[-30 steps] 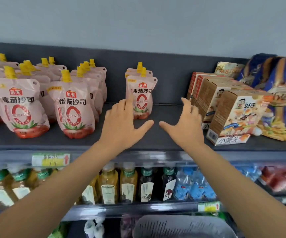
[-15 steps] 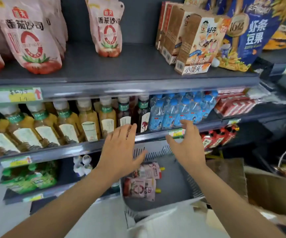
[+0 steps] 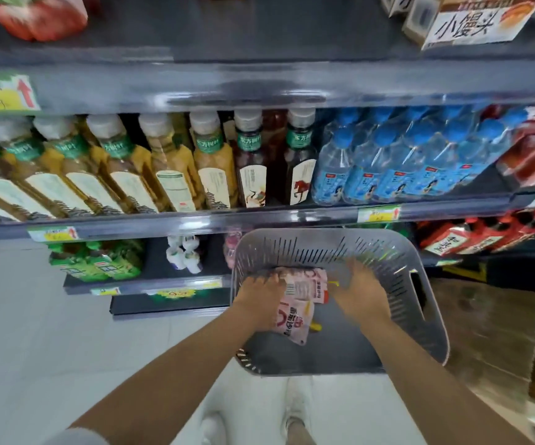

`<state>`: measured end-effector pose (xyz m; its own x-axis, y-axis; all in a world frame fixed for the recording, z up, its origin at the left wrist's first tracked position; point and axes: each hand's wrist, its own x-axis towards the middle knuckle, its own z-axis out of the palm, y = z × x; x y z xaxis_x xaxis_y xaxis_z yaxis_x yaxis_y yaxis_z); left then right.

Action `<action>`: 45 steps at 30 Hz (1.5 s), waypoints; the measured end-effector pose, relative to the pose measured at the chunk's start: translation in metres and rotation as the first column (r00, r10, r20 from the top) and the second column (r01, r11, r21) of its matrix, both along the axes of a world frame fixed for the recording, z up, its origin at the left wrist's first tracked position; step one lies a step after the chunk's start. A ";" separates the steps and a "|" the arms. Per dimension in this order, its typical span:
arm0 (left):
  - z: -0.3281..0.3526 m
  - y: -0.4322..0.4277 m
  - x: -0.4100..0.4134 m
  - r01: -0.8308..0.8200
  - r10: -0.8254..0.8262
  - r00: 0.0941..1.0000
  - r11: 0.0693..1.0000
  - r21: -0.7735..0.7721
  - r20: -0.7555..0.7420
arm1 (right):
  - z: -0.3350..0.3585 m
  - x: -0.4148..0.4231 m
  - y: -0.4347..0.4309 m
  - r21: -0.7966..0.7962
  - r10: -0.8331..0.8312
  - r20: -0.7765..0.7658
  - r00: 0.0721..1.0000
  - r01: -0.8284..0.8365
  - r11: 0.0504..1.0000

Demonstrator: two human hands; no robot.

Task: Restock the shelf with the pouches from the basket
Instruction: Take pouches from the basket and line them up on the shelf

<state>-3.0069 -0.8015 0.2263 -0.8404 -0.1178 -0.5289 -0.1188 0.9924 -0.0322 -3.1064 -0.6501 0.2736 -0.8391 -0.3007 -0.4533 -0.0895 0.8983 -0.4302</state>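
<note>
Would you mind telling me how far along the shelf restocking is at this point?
Done: some pink-and-red pouches already sit on the top dark shelf. In hand: the left hand and right hand are both down in the grey slotted plastic basket, at two pink spouted pouches; blur hides whether either hand grips yet. Left: lifting those two up to the shelf.

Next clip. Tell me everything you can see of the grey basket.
The grey slotted plastic basket is a rounded rectangle with vertical slits in its walls and a handle cutout in its right wall. It sits upright and low, in front of the bottom shelves. Two pink pouches with yellow spouts lie inside. The left hand and right hand reach in at them; blur hides any grip.
</note>
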 end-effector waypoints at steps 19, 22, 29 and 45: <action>-0.110 0.032 -0.016 0.056 -0.057 0.951 0.998 0.013 0.303 | -0.144 -0.070 0.004 0.117 -0.143 0.424 0.894 0.102 0.988; -0.111 0.037 -0.016 0.025 -0.026 0.949 1.000 0.009 0.315 | -0.168 -0.067 -0.009 0.079 -0.310 0.505 0.806 0.314 0.946; -0.125 0.041 -0.006 -0.067 0.052 0.958 0.997 0.045 0.282 | -0.179 -0.068 -0.021 0.049 -0.473 0.703 0.530 0.629 0.776; -0.125 0.034 -0.012 -0.012 -0.006 0.962 0.998 0.066 0.272 | -0.092 -0.101 -0.013 -0.124 -0.211 0.107 0.971 0.224 0.967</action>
